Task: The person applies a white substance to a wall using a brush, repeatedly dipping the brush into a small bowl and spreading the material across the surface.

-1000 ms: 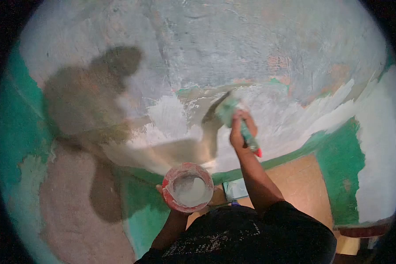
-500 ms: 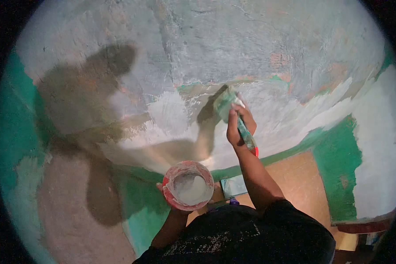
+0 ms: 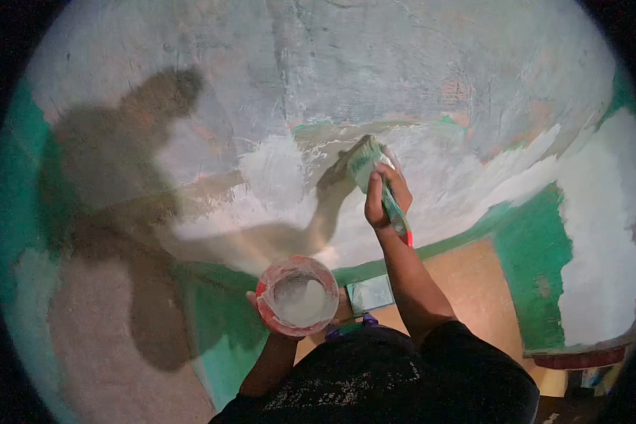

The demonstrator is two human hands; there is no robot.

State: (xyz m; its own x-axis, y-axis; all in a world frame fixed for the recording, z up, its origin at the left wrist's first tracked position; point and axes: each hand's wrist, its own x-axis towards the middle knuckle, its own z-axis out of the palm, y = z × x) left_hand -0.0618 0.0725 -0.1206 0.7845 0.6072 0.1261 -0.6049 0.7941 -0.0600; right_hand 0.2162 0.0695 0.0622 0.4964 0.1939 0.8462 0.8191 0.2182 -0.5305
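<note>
A wide paintbrush [image 3: 366,161] with paint-smeared bristles and a red handle end is gripped in my right hand [image 3: 389,194]. Its bristles are at the wall [image 3: 438,166], over a patch of whitish coating; whether they touch is hard to tell. My left hand [image 3: 253,299] holds a red bucket [image 3: 263,300] from beneath and the side, most of its fingers hidden. Pale, off-white paint [image 3: 305,300] fills the bottom of the bucket, and dried paint crusts its inner wall.
Green paint [image 3: 537,240] shows on the lower wall at right and left. A pale rectangular object [image 3: 371,293] lies below my right forearm, above the tan floor [image 3: 466,283]. A dark red edge [image 3: 579,359] stands at lower right. My shadow falls across the left wall.
The brush has swung slightly upright in my right hand, its bristles staying near the same wall patch. The bucket has shifted a little left and up in view.
</note>
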